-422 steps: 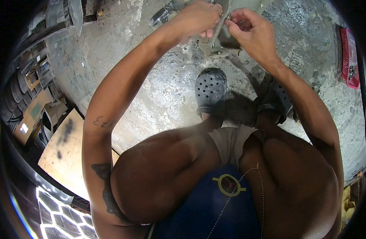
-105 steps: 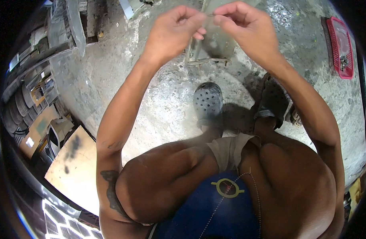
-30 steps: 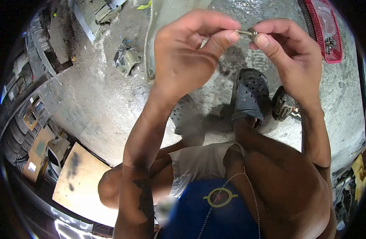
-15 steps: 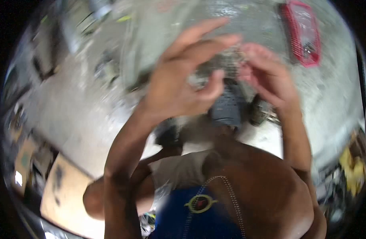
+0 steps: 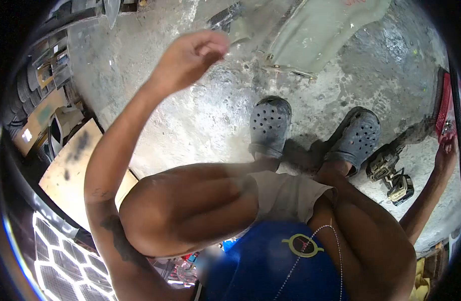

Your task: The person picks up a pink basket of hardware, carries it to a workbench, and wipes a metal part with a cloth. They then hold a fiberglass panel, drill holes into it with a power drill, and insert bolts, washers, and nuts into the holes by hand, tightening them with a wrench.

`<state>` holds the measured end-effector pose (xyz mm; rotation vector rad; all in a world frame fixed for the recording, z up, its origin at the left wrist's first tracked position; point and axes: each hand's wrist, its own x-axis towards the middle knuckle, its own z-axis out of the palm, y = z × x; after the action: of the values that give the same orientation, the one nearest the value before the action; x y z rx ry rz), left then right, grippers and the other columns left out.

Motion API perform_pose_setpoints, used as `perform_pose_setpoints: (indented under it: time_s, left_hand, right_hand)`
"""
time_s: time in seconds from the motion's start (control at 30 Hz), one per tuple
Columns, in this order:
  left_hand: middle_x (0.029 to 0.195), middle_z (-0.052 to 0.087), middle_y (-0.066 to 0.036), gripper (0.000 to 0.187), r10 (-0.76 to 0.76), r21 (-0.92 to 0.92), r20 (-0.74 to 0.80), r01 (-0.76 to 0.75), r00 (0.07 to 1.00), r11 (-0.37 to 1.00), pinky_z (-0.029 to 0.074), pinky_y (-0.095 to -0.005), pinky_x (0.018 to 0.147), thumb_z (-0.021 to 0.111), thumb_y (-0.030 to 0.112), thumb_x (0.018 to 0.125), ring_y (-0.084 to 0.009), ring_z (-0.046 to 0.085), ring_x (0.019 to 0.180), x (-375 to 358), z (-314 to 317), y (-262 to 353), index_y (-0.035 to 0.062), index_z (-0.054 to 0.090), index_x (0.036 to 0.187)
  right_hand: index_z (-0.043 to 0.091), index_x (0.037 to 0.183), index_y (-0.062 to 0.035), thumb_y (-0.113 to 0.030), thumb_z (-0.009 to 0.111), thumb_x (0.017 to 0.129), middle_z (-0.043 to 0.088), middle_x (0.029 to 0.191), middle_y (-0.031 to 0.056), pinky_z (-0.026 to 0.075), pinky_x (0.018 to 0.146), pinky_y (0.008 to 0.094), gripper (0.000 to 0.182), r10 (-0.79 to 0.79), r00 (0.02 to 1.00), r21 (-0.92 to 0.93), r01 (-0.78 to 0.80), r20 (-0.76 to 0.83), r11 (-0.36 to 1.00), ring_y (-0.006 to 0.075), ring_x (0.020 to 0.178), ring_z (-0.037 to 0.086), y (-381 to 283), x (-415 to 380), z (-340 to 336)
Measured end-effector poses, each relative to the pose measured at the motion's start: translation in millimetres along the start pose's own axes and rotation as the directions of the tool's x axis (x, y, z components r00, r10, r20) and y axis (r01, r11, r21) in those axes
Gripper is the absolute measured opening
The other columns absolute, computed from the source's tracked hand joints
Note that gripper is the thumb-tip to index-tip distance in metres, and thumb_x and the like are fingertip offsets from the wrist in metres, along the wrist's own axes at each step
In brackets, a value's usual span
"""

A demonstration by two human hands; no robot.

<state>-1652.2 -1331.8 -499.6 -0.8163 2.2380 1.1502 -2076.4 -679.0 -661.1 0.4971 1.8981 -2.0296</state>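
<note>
My left hand (image 5: 192, 60) is raised over the concrete floor at upper left, its fingers curled in; whether anything is inside them is hidden. Far to the right, my right hand (image 5: 445, 154) reaches to the near end of a red basket (image 5: 443, 103). Its fingers look bunched beside small shiny metal pieces (image 5: 447, 127) there, and I cannot make out what they hold. A cordless power tool (image 5: 389, 173) with its battery lies on the floor between my right shoe and my right forearm.
My grey clogs (image 5: 269, 125) stand on the concrete floor (image 5: 205, 125). Ahead lies a grey-green panel (image 5: 318, 37) with a metal edge, and beside it a dark strip-like object (image 5: 225, 16). A stained board (image 5: 72, 173) and stacked tyre-like shapes (image 5: 25, 88) are at left.
My hands were together in front of me; now they are far apart. My right hand has gone right to the red basket, my left hand has moved left and its fingers have curled. The view has shifted.
</note>
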Motion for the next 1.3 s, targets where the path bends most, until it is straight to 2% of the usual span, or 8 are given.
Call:
perform_pose_setpoints:
  time_s: [0.17, 0.23, 0.3, 0.33, 0.53, 0.7, 1.03, 1.3]
  left_hand:
    - [0.105, 0.067, -0.007, 0.029, 0.061, -0.183, 0.001, -0.06, 0.998, 0.981, 0.053, -0.0267, 0.083, 0.058, 0.019, 0.098, -0.0118, 0.064, 0.092, 1, 52, -11, 0.0011, 0.06, 0.121]
    - [0.102, 0.066, -0.007, 0.027, 0.118, -0.199, -0.069, -0.129, 0.991, 0.972, 0.052, -0.0256, 0.082, 0.058, 0.018, 0.098, -0.011, 0.063, 0.091, 16, 64, -22, 0.0013, 0.06, 0.119]
    - [0.095, 0.066, -0.006, 0.027, 0.352, -0.596, -0.074, -0.324, 0.933, 0.735, 0.05, -0.0244, 0.076, 0.06, 0.02, 0.097, -0.0098, 0.062, 0.086, 34, 73, -36, 0.001, 0.061, 0.116]
    - [0.089, 0.065, -0.003, 0.027, 0.098, -0.379, -0.05, -0.11, 0.994, 0.919, 0.047, -0.024, 0.07, 0.063, 0.023, 0.095, -0.0079, 0.059, 0.08, 26, 64, -8, 0.0003, 0.063, 0.11]
    - [0.082, 0.064, -0.001, 0.024, -0.015, -0.356, -0.042, -0.001, 0.999, 0.934, 0.046, -0.0239, 0.068, 0.065, 0.025, 0.093, -0.0066, 0.056, 0.075, 32, 68, -7, 0.0022, 0.065, 0.102]
    - [0.081, 0.064, -0.002, 0.022, -0.032, -0.42, -0.091, -0.01, 0.995, 0.907, 0.046, -0.0235, 0.069, 0.064, 0.022, 0.093, -0.0066, 0.056, 0.074, 26, 74, 1, 0.0015, 0.067, 0.1]
    - [0.092, 0.068, -0.004, 0.027, -0.005, -0.523, -0.027, -0.01, 1.0, 0.852, 0.047, -0.0228, 0.078, 0.067, 0.016, 0.089, -0.0084, 0.06, 0.087, 21, 66, -2, 0.0026, 0.068, 0.113]
    - [0.095, 0.067, -0.003, 0.027, 0.06, -0.501, 0.134, 0.016, 0.989, 0.865, 0.048, -0.0232, 0.081, 0.069, 0.012, 0.084, -0.0102, 0.061, 0.092, 51, 49, -7, 0.0012, 0.066, 0.109]
  right_hand:
    - [0.058, 0.124, 0.0025, -0.017, 0.061, 0.095, 0.061, 0.12, 0.0115, 0.046, 0.093, 0.0284, 0.034, -0.05, 0.999, -0.199, 0.051, 0.009, 0.979, 0.018, 0.109, 0.057, 13, -88, 110]
    - [0.062, 0.12, -0.0006, -0.019, 0.063, 0.094, 0.064, 0.112, 0.0088, 0.047, 0.091, 0.0278, 0.032, -0.115, 0.983, -0.519, 0.175, 0.144, 0.837, 0.016, 0.1, 0.061, 28, -128, 154]
    - [0.064, 0.119, -0.0008, -0.022, 0.063, 0.095, 0.066, 0.107, 0.0057, 0.048, 0.089, 0.0288, 0.032, -0.034, 0.952, -0.6, 0.219, 0.304, 0.769, 0.0151, 0.095, 0.062, 46, -155, 189]
    - [0.065, 0.118, -0.0016, -0.021, 0.063, 0.095, 0.066, 0.105, 0.0047, 0.048, 0.087, 0.028, 0.031, -0.016, 0.937, -0.668, 0.261, 0.349, 0.697, 0.014, 0.093, 0.062, 41, -186, 233]
    - [0.068, 0.109, -0.0049, -0.023, 0.064, 0.094, 0.069, 0.093, 0.0045, 0.049, 0.08, 0.0277, 0.024, 0.116, 0.582, -0.463, 0.494, 0.805, 0.735, 0.0123, 0.086, 0.062, 70, -271, 374]
    - [0.067, 0.102, -0.002, -0.026, 0.064, 0.093, 0.067, 0.083, 0.0069, 0.048, 0.072, 0.0311, 0.026, 0.251, 0.454, -0.456, 0.425, 0.855, 0.782, 0.0147, 0.075, 0.058, 92, -285, 431]
    - [0.066, 0.089, 0.0, -0.017, 0.072, 0.083, 0.064, 0.077, 0.0018, 0.046, 0.066, 0.0257, 0.019, 0.4, 0.496, -0.518, 0.123, 0.771, 0.847, 0.0091, 0.072, 0.057, 108, -278, 440]
    - [0.066, 0.087, -0.0018, -0.017, 0.074, 0.076, 0.063, 0.078, 0.0017, 0.046, 0.064, 0.0252, 0.02, 0.329, 0.582, -0.495, 0.149, 0.744, 0.856, 0.0094, 0.069, 0.056, 107, -288, 444]
